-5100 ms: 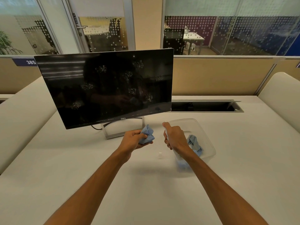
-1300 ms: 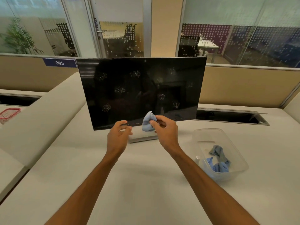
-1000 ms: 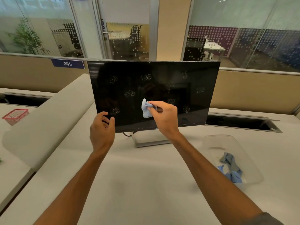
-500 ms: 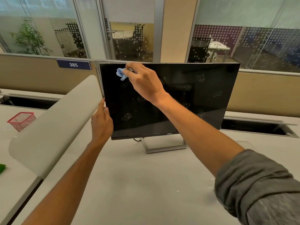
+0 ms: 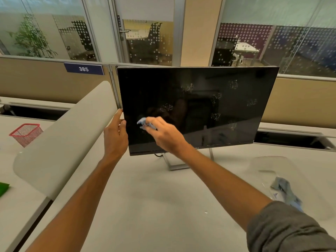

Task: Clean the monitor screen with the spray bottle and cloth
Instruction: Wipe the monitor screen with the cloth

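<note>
Wiping now lower left of the black flat monitor screen, down from its top edge: right hand pinches the small blue cloth, left hand grips the bezel; right-side droplets remain.

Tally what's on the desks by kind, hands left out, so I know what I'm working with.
Monitor: 1
Blue cloth in the right hand: 1
Clear plastic tub: 1
Blue cloths in the tub: a bunch, number unclear, counted as 1
Red mesh basket: 1
Green item at the left edge: 1
Total: 6
</note>
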The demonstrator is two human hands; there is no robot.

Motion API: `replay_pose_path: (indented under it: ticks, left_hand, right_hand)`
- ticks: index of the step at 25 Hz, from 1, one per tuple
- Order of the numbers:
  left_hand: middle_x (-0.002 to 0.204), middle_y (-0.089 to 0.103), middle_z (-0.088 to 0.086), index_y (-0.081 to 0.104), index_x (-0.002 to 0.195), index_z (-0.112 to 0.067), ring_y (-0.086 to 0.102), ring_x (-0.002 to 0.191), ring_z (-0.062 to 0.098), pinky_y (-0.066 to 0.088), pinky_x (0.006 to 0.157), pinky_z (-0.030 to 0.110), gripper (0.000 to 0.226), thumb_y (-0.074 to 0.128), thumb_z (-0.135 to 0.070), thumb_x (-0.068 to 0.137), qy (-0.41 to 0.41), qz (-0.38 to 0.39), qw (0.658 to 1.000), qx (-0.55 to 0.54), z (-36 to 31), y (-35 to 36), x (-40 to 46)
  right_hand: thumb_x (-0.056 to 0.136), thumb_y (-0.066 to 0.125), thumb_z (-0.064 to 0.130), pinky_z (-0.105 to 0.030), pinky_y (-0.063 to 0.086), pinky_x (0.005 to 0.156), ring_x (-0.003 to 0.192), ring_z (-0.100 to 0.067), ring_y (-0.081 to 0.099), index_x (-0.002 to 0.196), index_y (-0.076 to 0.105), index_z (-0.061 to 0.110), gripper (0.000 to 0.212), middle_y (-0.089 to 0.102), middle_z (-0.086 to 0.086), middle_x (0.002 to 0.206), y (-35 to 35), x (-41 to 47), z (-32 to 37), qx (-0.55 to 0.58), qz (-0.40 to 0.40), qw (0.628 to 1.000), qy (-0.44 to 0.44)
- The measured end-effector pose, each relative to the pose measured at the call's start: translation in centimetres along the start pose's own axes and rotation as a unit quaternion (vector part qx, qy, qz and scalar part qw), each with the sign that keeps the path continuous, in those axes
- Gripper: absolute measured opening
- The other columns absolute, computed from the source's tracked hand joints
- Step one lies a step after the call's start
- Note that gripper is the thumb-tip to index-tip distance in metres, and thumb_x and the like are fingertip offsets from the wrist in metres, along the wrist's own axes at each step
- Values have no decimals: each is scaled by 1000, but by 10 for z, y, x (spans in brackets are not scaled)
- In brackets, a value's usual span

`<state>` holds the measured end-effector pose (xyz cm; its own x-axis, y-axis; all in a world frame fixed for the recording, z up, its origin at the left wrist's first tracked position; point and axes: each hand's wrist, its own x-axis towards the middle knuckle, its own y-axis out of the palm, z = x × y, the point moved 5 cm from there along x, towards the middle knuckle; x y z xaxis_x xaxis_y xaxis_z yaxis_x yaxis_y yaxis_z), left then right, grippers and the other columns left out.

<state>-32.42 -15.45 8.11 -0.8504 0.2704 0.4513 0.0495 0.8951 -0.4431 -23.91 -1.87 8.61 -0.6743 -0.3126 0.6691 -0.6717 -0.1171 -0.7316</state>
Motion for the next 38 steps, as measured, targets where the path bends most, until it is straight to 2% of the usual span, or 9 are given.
replay_pose_path:
  ticks: [3, 6, 12, 15, 19, 25, 31, 35, 38]
  left_hand:
    - [128, 60, 17, 39, 143, -15, 59, 115, 33, 51, 96, 50, 44, 40, -22, 100, 1, 8, 1000, -4, 0, -1, 0]
    - [131, 58, 16, 38, 143, -16, 58, 118, 33, 50, 97, 51, 45, 39, -23, 99, -4, 17, 1000, -6, -1, -2, -1]
    - [122, 63, 17, 38, 144, -16, 64, 102, 26, 52, 90, 37, 45, 41, -20, 99, -10, 24, 1000, -5, -3, -3, -2]
    - [127, 61, 17, 37, 144, -19, 63, 108, 30, 52, 94, 44, 45, 41, -22, 99, -17, 30, 999, -6, -3, -4, -3]
    - [125, 62, 16, 38, 144, -20, 61, 111, 32, 50, 96, 48, 45, 43, -18, 99, -24, 37, 999, -20, -3, -7, -4]
    - [125, 62, 17, 39, 143, -15, 60, 115, 29, 47, 97, 41, 46, 46, -11, 97, -6, 33, 999, -7, -5, -8, -3]
    - [129, 60, 17, 38, 143, -16, 60, 116, 33, 49, 98, 48, 45, 42, -16, 99, 2, 39, 999, 0, 0, -8, -4]
    - [131, 59, 16, 38, 143, -16, 58, 118, 33, 48, 99, 49, 44, 42, -15, 99, 2, 42, 999, 12, -2, -8, -5]
    - [124, 62, 19, 36, 144, -15, 62, 109, 33, 51, 94, 49, 46, 42, -13, 98, 3, 50, 999, 10, -3, -7, -3]
  right_hand:
    - [89, 53, 0, -34, 55, 55, 87, -25, 55, 118, 60, 0, 30, 58, -14, 116, 40, -37, 16, 28, 94, 995, 2]
    - [80, 64, -8, -35, 58, 60, 90, -28, 58, 125, 55, 0, 48, 57, -16, 117, 52, -52, 24, 67, 165, 984, 21]
    - [85, 59, -4, -27, 57, 78, 97, -26, 61, 129, 51, -2, 45, 57, -19, 123, -42, 52, 0, 10, -72, 996, 44]
    - [82, 65, 0, -29, 57, 83, 101, -26, 61, 123, 57, -2, 42, 57, -19, 120, -78, 111, -18, -21, -130, 990, 50]
    - [81, 68, 2, -34, 59, 79, 105, -26, 59, 120, 61, 0, 39, 59, -16, 118, -70, 129, -23, -54, -82, 994, 38]
    - [91, 54, 6, -30, 56, 79, 97, -23, 57, 123, 59, 3, 33, 59, -14, 118, -21, 68, 2, -25, -42, 999, 11]
    - [80, 66, -3, -30, 53, 56, 80, -24, 55, 119, 60, 1, 39, 60, -14, 106, 40, -8, 42, 43, 87, 995, -16]
    - [80, 68, -1, -32, 55, 68, 91, -27, 56, 120, 59, 0, 41, 59, -15, 112, 55, -25, 55, 41, 204, 978, 2]
    - [85, 63, 1, -32, 56, 62, 85, -24, 57, 107, 64, 0, 22, 59, -16, 108, 23, 12, 40, 31, 98, 994, 34]
